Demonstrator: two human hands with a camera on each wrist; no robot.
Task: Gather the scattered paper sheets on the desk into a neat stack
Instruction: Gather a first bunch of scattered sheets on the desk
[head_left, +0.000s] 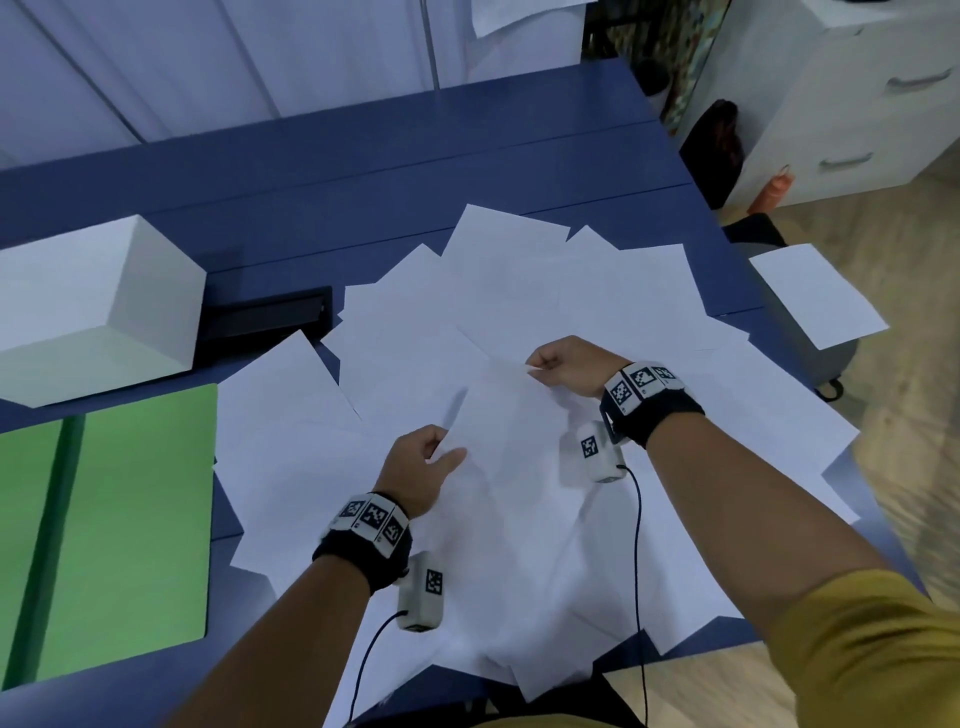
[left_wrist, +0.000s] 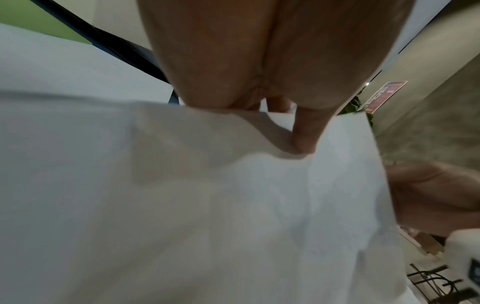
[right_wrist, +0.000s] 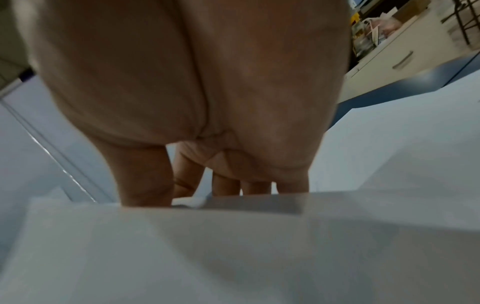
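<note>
Several white paper sheets (head_left: 519, 291) lie scattered and overlapping across the blue desk (head_left: 363, 171). Both my hands hold a bundle of sheets (head_left: 511, 457) lifted a little above the pile. My left hand (head_left: 439, 452) pinches its near left edge, thumb on top; the left wrist view shows that thumb (left_wrist: 306, 135) pressing the held paper (left_wrist: 207, 205). My right hand (head_left: 540, 366) grips the bundle's far corner with curled fingers. In the right wrist view its fingers (right_wrist: 145, 181) go behind the paper's edge (right_wrist: 233, 236).
A white box (head_left: 93, 306) stands at the left, a black tray (head_left: 265, 317) beside it. A green folder (head_left: 114, 525) lies at the near left. One sheet (head_left: 815, 293) rests on a stool off the desk's right edge. White drawers (head_left: 857, 104) stand at the far right.
</note>
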